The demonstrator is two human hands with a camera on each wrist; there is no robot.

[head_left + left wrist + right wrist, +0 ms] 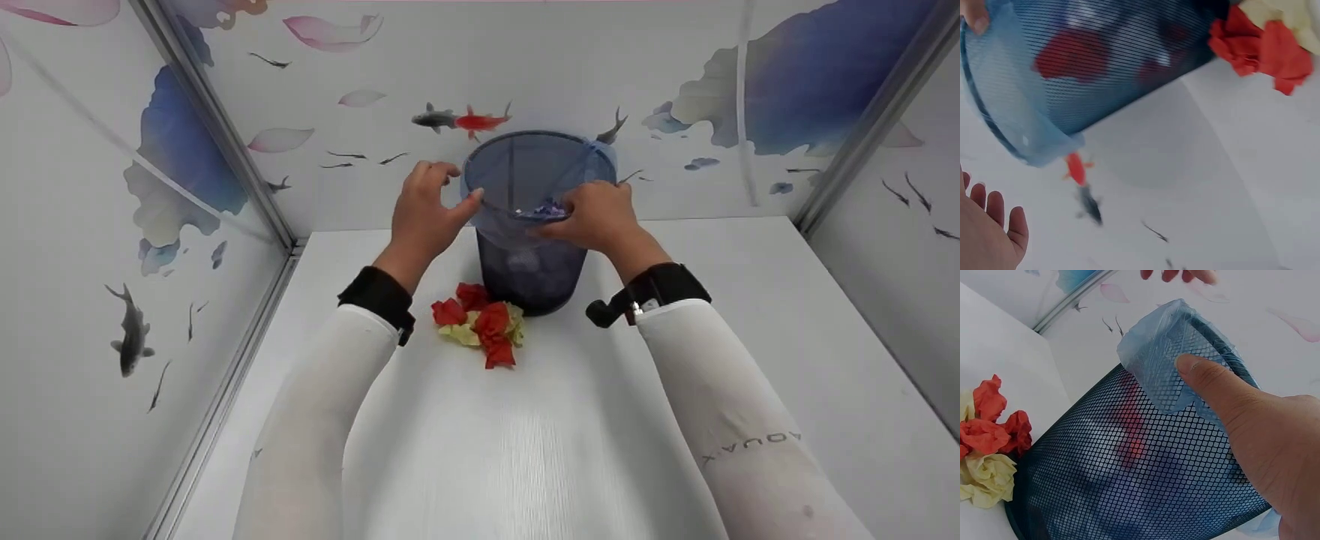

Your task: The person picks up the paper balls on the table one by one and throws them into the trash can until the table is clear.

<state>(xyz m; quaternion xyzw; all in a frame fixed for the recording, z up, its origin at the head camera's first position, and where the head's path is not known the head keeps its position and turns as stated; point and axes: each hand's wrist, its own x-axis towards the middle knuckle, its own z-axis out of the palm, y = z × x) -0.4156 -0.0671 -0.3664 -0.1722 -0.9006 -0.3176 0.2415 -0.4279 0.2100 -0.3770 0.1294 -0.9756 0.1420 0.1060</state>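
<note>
A dark mesh trash can (pixel 534 281) stands on the white table, tilted in both wrist views. A thin blue trash bag (pixel 1154 354) lines it and folds over the rim. My right hand (pixel 600 217) grips the rim and bag at the near right, thumb (pixel 1207 377) outside on the bag, fingertips hidden inside. Just off the rim's left side is my left hand (pixel 426 206), fingers loosely bent and holding nothing; the left wrist view shows a gap between it and the bag. Purple crumpled paper (pixel 551 208) shows inside the can, and a red shape (pixel 1072 54) shows through the mesh.
Crumpled red paper (pixel 493 321) and yellow paper (pixel 459 334) lie in a pile against the can's front left foot. Behind the can rises a white wall panel (pixel 450 60) printed with fish and petals. Similar panels border the table left and right.
</note>
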